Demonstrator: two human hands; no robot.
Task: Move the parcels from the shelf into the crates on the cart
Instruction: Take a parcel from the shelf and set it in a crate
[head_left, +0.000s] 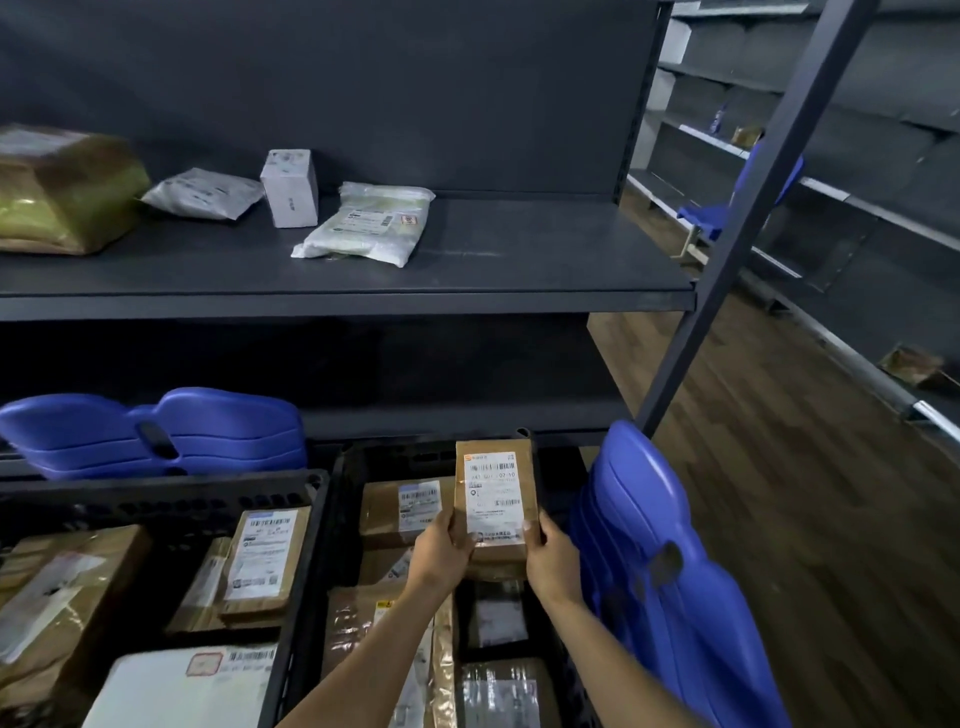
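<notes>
I hold a flat brown cardboard parcel with a white label upright over the right black crate. My left hand grips its left edge and my right hand grips its right edge. Several brown parcels lie in that crate below it. The left black crate also holds several labelled parcels. On the dark shelf above lie a white plastic mailer, a small white box, a grey mailer and a big brown-green parcel.
Blue plastic crate lids stand to the right of the cart and lie behind the left crate. A slanted dark shelf post rises at the right. More shelving lines the far side of a wooden-floor aisle.
</notes>
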